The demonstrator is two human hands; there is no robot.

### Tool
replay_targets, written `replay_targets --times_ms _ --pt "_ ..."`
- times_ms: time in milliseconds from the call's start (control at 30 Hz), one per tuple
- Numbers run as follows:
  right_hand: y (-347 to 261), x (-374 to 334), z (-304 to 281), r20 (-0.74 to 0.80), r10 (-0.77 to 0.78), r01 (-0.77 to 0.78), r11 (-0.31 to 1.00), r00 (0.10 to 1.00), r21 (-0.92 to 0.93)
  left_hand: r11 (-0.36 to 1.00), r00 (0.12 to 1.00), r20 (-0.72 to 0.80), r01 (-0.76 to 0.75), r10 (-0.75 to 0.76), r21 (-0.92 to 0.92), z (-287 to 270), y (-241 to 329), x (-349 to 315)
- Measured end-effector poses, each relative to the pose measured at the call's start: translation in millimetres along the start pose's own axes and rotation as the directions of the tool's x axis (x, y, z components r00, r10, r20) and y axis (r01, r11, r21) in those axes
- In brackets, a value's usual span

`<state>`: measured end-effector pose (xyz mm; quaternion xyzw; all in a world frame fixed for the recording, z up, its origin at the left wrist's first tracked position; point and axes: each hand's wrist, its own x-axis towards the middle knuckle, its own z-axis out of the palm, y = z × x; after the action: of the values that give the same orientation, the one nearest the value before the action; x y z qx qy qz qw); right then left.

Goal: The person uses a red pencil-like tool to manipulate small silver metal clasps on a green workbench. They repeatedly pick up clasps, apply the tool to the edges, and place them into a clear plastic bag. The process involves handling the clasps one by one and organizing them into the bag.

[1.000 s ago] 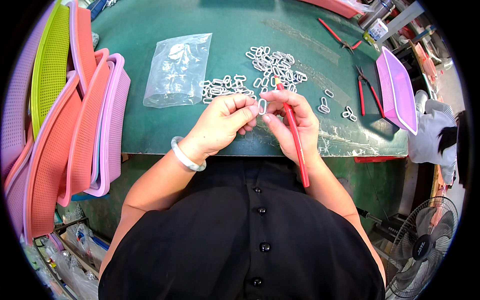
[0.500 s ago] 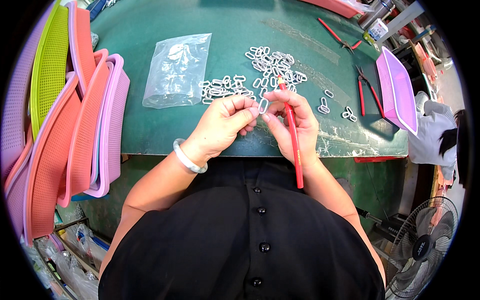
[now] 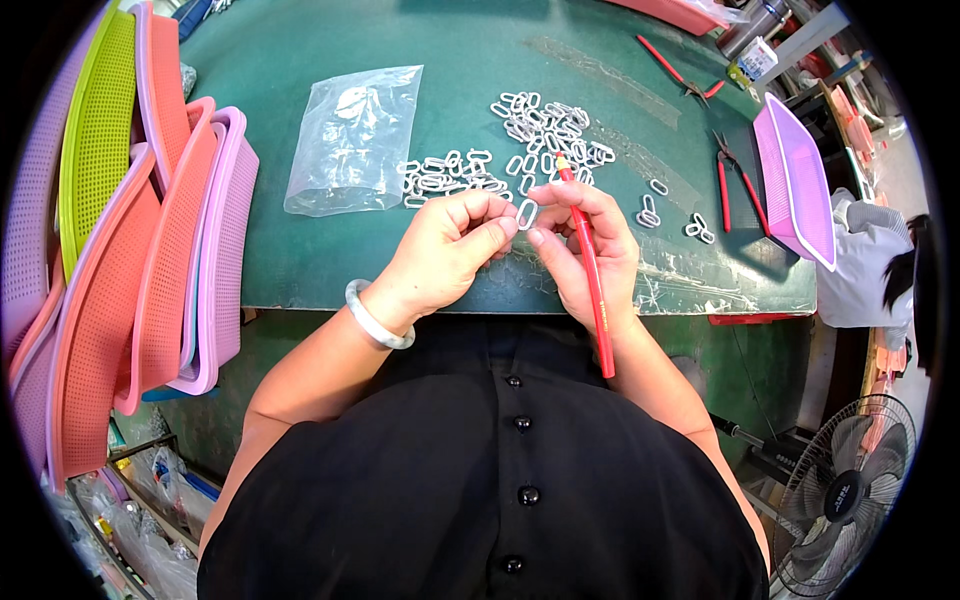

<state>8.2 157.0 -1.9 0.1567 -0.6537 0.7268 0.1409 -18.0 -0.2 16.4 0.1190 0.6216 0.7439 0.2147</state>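
A workshop for small parts, its worn green desk [image 3: 470, 60] scuffed and scratched along the near edge. Loose pale oval links [image 3: 548, 128] lie heaped on it around 12 o'clock, a clear plastic bag [image 3: 355, 140] at 11. Two pairs of red-handled pliers [image 3: 723, 196] rest between 1 and 2 o'clock, near a purple bin [image 3: 800, 190] at 2. Perforated plastic baskets [image 3: 105, 340] in orange, lime and purple crowd together at 9 o'clock; below them, at 8, clear plastic packets [image 3: 165, 490] lie bundled. A fan [image 3: 845, 492] with a wire guard shows at 4 o'clock, and another person [image 3: 865, 265] in pale clothing is partly visible at 3, just past the desk's edge.
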Motion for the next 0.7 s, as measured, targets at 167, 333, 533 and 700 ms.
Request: replay_targets --times_ms 167,333,533,700 --pt "-1.1 -0.1 -0.7 -0.005 0.058 -0.058 0.995 0.998 0.077 1.000 1.000 0.000 -0.006 0.006 0.013 -0.2 0.4 -0.3" --pt "-0.9 0.2 -1.5 -0.014 0.099 -0.097 0.991 0.995 0.097 0.999 1.000 0.028 0.004 -0.005 0.049 -2.2 1.5 -0.2" --pt "1.3 1.0 -3.4 0.011 0.141 -0.141 0.980 0.990 0.141 0.996 0.996 0.072 0.037 -0.043 0.079 -4.2 4.0 -0.2" --pt "2.9 1.0 -3.9 0.033 0.165 -0.168 0.960 0.986 0.223 0.997 0.995 0.084 0.049 -0.055 0.065 -5.9 3.2 -0.5"
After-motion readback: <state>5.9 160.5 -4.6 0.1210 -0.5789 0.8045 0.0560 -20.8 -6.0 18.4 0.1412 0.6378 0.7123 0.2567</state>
